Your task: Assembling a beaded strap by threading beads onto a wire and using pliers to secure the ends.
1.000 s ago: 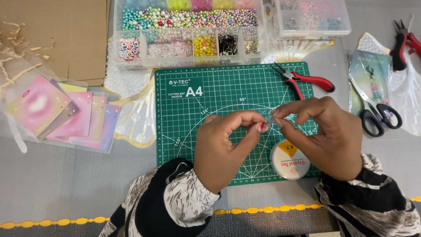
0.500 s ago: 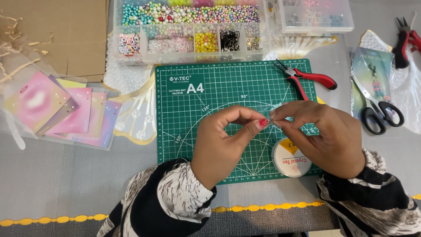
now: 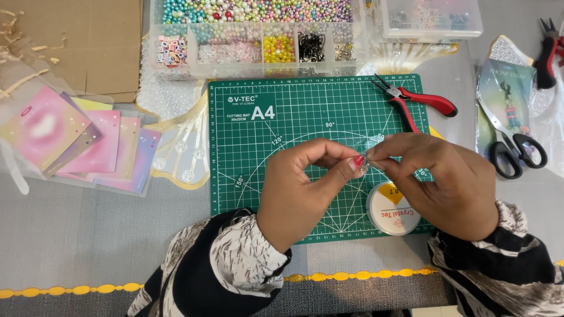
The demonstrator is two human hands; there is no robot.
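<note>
Both hands meet over the green cutting mat (image 3: 282, 147), fingertips pinched together just right of its centre. Left hand (image 3: 305, 188) and right hand (image 3: 440, 182) are each nipped on a small clear bit (image 3: 363, 159) held between them; too small and glassy to say whether it's a bead or a thread end. It sits just above the mat surface.

Around the mat:
- Spool of clear elastic cord (image 3: 392, 210) lies flat on the mat's lower right corner, partly under the right hand.
- Red-handled pliers (image 3: 414, 100) lie across the mat's upper right corner.
- Clear compartment box of beads (image 3: 252, 35) runs along the mat's top edge; a smaller clear box (image 3: 432, 17) sits right of it.
- Black-handled scissors (image 3: 511, 144) lie right of the mat on a packaged phone charm (image 3: 508, 94).
- Stack of pink and pastel cards (image 3: 76, 144) is left of the mat, well apart, with clear plastic sheets (image 3: 179, 149) between.
- Brown cardboard (image 3: 82, 41) is at the far upper left of the mat.

Sleeves are black and white patterned.
</note>
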